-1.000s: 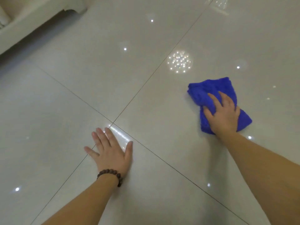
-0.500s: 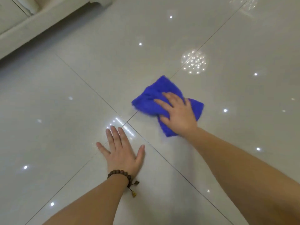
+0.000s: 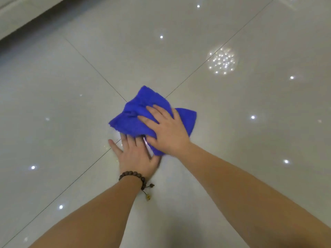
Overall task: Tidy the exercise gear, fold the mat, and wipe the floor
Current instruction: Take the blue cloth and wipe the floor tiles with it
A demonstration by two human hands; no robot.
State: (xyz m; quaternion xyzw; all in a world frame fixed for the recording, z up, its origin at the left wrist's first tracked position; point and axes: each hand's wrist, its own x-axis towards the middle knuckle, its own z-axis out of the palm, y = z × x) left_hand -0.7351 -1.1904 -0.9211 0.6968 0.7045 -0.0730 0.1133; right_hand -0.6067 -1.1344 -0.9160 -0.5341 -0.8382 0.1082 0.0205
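Note:
A crumpled blue cloth (image 3: 138, 111) lies on the glossy pale tiled floor (image 3: 232, 122), over the crossing of the tile joints. My right hand (image 3: 166, 129) presses flat on the cloth with straight fingers spread. My left hand (image 3: 136, 154), with a dark bead bracelet on the wrist, rests flat on the floor just below the cloth. Its fingertips are hidden under the cloth's near edge and under my right hand.
A pale piece of furniture or wall base (image 3: 23, 17) runs along the top left corner, with a dark shadow beneath it. Ceiling lights reflect as bright dots on the tiles, with a cluster (image 3: 222, 60) at the upper right.
My right hand has slid the blue cloth leftward and nearer, from the right side to just above my left hand, now overlapping its fingertips. The left hand stayed planted on the floor.

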